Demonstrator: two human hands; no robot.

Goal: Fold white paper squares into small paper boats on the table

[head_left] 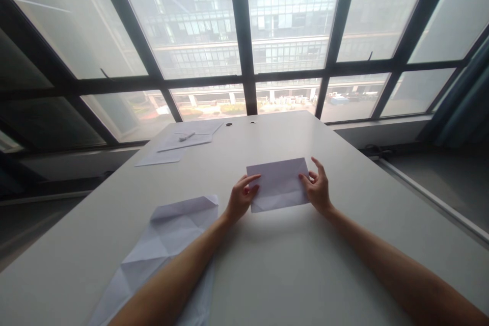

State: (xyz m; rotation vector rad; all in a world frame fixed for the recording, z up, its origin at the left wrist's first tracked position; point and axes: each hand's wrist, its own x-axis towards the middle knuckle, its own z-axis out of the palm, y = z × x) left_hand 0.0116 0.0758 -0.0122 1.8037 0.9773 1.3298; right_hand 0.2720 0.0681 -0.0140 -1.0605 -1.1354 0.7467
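A folded sheet of white paper (278, 183), roughly rectangular with faint crease lines, is held just above the table between my two hands. My left hand (241, 197) pinches its left edge between thumb and fingers. At the right edge, my right hand (318, 188) grips the paper with the thumb on its front face, the index finger raised off it. A larger creased sheet of paper (171, 234) lies under and beside my left forearm, which hides part of it.
The white table (344, 260) stretches away toward tall windows with dark frames (248, 56). Several flat paper sheets (168, 155) lie at the far left, with a small whitish object (186, 137) on them. Two round holes show near the far end. A blue curtain (458, 107) hangs at right.
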